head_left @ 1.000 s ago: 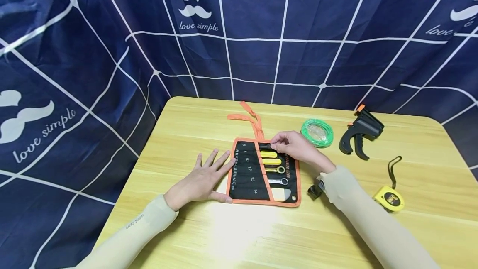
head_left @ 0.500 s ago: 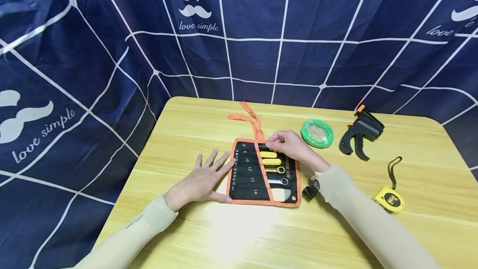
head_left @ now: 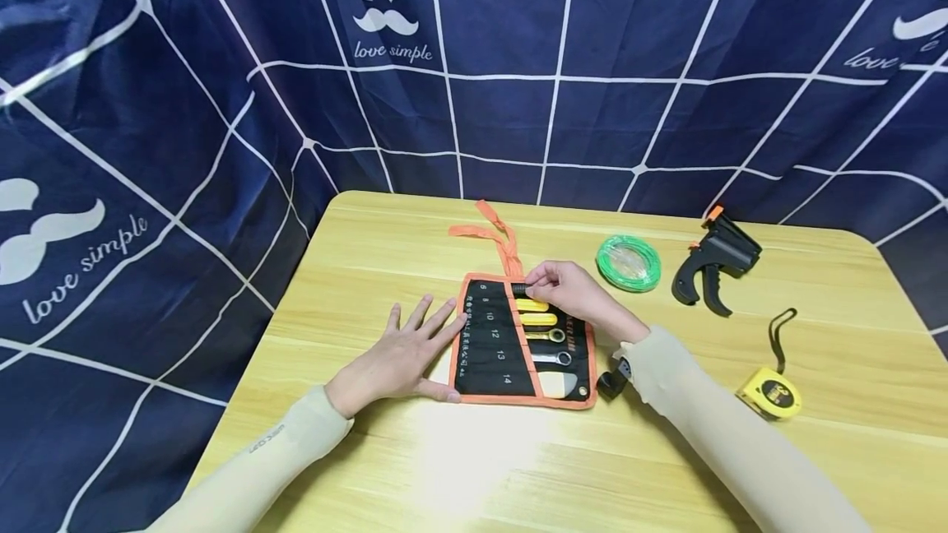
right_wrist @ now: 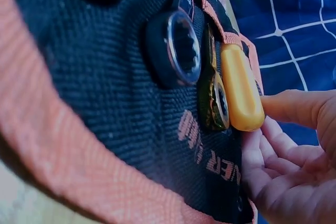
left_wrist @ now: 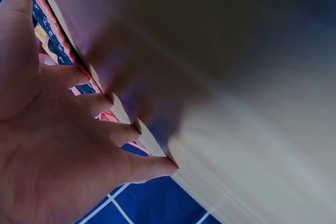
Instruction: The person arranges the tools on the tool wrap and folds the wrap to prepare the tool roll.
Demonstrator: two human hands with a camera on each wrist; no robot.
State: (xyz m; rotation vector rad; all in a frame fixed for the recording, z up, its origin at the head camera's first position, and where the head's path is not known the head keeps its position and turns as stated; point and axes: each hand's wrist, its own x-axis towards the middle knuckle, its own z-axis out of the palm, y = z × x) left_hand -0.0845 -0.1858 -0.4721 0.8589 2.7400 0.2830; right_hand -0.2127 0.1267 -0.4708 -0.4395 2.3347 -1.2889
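A black tool pouch with orange trim (head_left: 492, 400) lies open on the table, numbers printed beside its pockets. My right hand (head_left: 581, 290) is at its upper end, thumb and fingertips pinching a black ridged handle (head_left: 521, 289) that sits in the top pocket. Below stick out two yellow handles (head_left: 537, 320), a gold ring wrench (head_left: 555, 336), a silver ring wrench (head_left: 551, 359) and a cream-and-grey handle (head_left: 559, 386). In the right wrist view a yellow handle (right_wrist: 241, 90) partly covers the fingers. My left hand (head_left: 403, 360) lies spread, fingertips at the pouch's left edge.
Orange ties (head_left: 508, 245) trail from the pouch's far edge. Right of it lie a coil of green wire (head_left: 629, 263), a black trigger clamp (head_left: 717, 261) and a yellow tape measure (head_left: 772, 394) with a black strap. Blue curtains (head_left: 504, 105) enclose the wooden table (head_left: 385, 475).
My right hand has slid slightly left toward the pocket's mouth, with the black ridged handle at its fingertips. The left hand and the pouch stay where they were.
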